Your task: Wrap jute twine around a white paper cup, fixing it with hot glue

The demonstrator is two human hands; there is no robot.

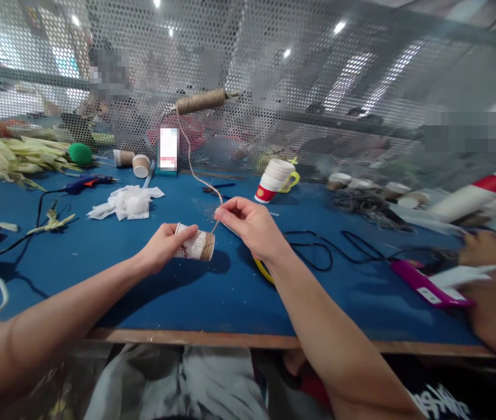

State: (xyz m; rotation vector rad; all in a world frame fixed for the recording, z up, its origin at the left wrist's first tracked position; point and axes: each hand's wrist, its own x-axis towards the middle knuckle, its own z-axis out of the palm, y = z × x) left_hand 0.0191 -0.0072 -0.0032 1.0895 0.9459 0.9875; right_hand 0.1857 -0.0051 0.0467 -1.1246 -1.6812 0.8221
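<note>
My left hand (164,246) is closed around a white printed paper cup (192,245), held on its side above the blue table. Brown twine (208,247) is wound around the end of the cup that faces right. Between thumb and fingertips, my right hand (250,224) pinches the twine strand (193,163) just above the cup. From there the strand runs up to a twine spool (201,101) mounted on the perforated metal screen. Partly hidden beneath my right forearm is a yellow ring-shaped thing (263,270).
Stacked paper cups (277,178) stand beyond my right hand. White crumpled tissue (126,202) and a blue glue gun (85,184) lie left. A black cable (317,248) and purple box (429,286) are right, near another person's hand (492,248). The perforated screen (274,87) closes off the back.
</note>
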